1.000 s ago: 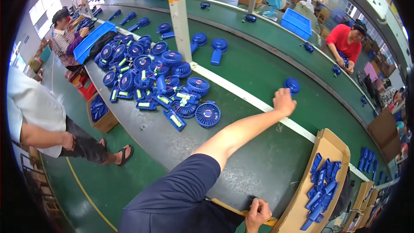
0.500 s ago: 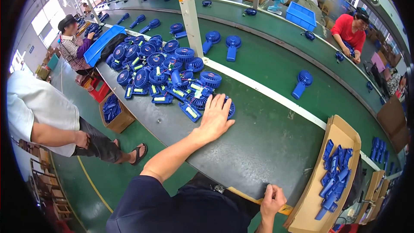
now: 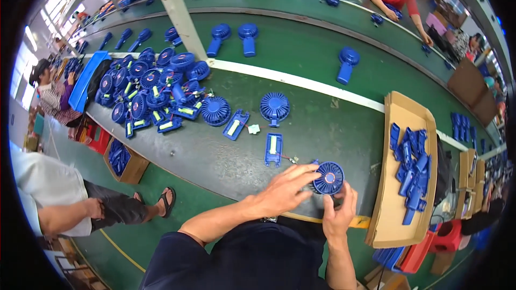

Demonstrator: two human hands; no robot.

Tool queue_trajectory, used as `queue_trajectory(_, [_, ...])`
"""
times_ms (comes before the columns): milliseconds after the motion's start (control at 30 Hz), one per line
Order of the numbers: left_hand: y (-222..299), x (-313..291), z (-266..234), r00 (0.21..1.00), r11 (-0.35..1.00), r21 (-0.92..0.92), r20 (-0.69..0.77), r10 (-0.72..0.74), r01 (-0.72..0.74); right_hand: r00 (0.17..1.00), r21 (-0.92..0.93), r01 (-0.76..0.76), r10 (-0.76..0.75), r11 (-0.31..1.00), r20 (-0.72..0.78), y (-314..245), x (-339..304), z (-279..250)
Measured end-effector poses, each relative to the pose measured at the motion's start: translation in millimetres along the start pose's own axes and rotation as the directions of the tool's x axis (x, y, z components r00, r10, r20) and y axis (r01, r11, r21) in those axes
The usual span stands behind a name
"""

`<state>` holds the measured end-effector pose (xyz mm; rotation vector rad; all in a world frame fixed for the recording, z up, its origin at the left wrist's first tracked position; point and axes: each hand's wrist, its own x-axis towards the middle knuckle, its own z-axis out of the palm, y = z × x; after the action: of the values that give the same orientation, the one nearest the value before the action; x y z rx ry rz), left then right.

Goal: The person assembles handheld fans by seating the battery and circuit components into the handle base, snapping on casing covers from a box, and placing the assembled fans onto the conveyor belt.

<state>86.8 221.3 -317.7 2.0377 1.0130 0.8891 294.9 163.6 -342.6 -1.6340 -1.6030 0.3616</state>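
Note:
Close to the table's front edge, a round blue fan head (image 3: 328, 178) with a slatted grille is held between my hands. My right hand (image 3: 339, 212) grips it from the right and below, thumb at its near rim. The bent fingers of my left hand (image 3: 287, 189) close on its left side; their tips are partly hidden. Just beyond lies an open blue handle half (image 3: 273, 150) with a pale green battery, a thin wire running from it toward the fan. Another battery handle half (image 3: 235, 125) and two fan heads, one (image 3: 274, 108) farther off, one (image 3: 216, 111) left, lie nearby.
A heap of blue fans (image 3: 153, 80) covers the table's left part. At right stands a cardboard tray (image 3: 380, 193) of blue handle shells (image 3: 413, 174). Beyond a white rail (image 3: 301, 82), fans lie on a green conveyor (image 3: 306, 48). A person (image 3: 51, 169) stands at left; others sit farther off.
My left hand has left the heap's edge and come right, to my right hand. A fan head is now held between them. Two opened fans lie apart from the heap; the view has shifted right.

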Motion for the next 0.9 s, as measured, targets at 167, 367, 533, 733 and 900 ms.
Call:
queue_trajectory(167, [-35,66,-48,0.91,0.898,0.441,-0.373,0.183,0.0,0.998,-0.13,-0.036,0.029,0.991,-0.05,-19,12,11])
queue_trajectory(367, [-36,47,-64,0.998,0.907,0.418,0.064,0.023,-0.048,0.997,-0.284,0.077,-0.081,0.956,-0.002,-10,22,13])
queue_trajectory(533, [-31,4,-88,0.902,0.89,0.453,0.403,-0.154,-0.05,0.991,0.06,-0.128,0.125,0.99,0.051,-21,34,8])
queue_trajectory(733, [-10,1,-86,0.909,0.822,0.569,0.357,-0.214,-0.03,0.974,0.168,-0.223,0.211,0.96,0.086,-20,29,17])
queue_trajectory(900, [-11,-5,-64,0.919,0.869,0.489,0.371,-0.131,-0.073,0.922,0.585,-0.342,0.382,0.735,0.06,-18,27,-6])
